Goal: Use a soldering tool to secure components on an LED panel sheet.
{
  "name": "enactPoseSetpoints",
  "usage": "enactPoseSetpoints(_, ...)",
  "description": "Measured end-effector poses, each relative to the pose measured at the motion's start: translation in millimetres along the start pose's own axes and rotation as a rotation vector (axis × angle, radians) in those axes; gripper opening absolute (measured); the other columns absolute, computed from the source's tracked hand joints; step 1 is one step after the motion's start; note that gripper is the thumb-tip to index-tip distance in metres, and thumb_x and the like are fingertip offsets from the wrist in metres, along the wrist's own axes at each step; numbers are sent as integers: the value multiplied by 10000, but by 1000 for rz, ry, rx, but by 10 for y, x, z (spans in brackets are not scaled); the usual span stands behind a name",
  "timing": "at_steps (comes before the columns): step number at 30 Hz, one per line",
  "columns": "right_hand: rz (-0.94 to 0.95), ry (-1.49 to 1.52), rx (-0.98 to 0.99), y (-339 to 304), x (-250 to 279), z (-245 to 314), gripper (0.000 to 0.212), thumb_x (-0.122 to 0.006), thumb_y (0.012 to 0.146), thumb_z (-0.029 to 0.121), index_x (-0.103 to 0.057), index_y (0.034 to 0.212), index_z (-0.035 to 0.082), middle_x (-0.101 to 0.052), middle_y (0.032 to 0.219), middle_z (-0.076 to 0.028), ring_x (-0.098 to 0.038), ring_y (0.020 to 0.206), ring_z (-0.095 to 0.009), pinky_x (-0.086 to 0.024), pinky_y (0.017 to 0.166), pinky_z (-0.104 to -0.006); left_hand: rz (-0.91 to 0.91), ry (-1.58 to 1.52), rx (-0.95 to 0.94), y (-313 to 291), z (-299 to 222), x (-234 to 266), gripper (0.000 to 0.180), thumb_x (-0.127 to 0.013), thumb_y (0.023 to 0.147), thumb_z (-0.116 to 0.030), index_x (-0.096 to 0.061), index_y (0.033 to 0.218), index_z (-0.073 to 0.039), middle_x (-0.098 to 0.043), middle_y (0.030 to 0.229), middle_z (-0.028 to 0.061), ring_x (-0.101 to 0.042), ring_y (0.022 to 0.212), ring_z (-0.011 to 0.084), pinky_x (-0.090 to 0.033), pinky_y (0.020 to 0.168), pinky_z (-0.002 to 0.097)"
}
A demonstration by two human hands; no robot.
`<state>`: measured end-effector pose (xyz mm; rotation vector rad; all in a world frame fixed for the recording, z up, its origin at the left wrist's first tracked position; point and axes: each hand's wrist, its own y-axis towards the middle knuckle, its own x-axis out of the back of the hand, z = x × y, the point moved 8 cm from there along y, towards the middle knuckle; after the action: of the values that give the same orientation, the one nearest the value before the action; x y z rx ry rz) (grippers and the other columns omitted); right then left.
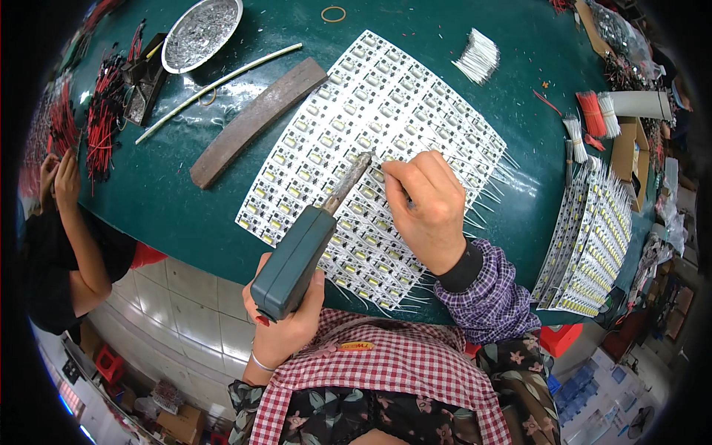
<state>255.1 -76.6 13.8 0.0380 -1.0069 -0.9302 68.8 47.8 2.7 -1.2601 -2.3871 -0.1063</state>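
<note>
My left hand (pixel 293 326) is wrapped round a dark green soldering gun (pixel 295 256), whose metal tip points up and right. Under that tip lies a large white panel of circuit boards (pixel 297 178), with rows of small yellowish and dark parts. My right hand (pixel 430 204) is closed in a pinch over the panel, fingertips just right of the tip. What it pinches is too small to make out. Thin white wires (pixel 482 204) stick out along the panel's right and near edges.
Left of the panel lie a dark flat bar (pixel 256 126), a pale rod (pixel 222 90) and a metal dish (pixel 202 35) of scraps. White wires (pixel 478 57) lie at the back. A wired board stack (pixel 586 237) stands right. A co-worker's hands (pixel 61 178) are at far left.
</note>
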Motion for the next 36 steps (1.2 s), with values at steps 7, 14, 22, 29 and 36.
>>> enactPoseSetpoints(7,-5,5,-5,-6,-1,-1,177,-734,769,-92,-675,908,-1,-515,776,-96,-574,738,-267,-478,611,-388,-92,-56,130,-129,136,45,144,-775,840,-9,-748,980,9,-712,914,114,-681,673,215,-557,724,326)
enactPoseSetpoints(14,-4,1,-9,3,10,3,172,-735,770,-93,-675,903,-2,-511,774,-96,-572,734,-266,-478,611,-388,-105,53,68,-206,136,77,148,-788,837,-33,-761,978,4,-741,934,128,-716,721,270,-560,897,394)
enactPoseSetpoints(22,-9,-1,-5,3,1,3,172,-733,772,-93,-669,903,-1,-508,775,-97,-570,734,-267,-477,610,-387,-20,-91,95,-60,124,-13,138,-748,869,-4,-723,1002,22,-650,894,87,-637,656,148,-476,550,279)
enactPoseSetpoints(29,-12,1,-11,4,9,2,167,-734,777,-91,-663,899,0,-506,775,-96,-569,732,-267,-475,609,-387,-52,-98,140,-94,161,10,166,-763,875,-29,-727,1029,24,-687,915,99,-668,699,160,-517,607,289)
enactPoseSetpoints(36,-13,5,-2,-7,-12,-2,169,-735,776,-90,-658,895,1,-505,777,-96,-569,729,-267,-476,609,-388,-35,-97,35,-225,186,49,313,-711,898,99,-652,1204,78,-670,935,85,-560,623,100,-432,528,265)
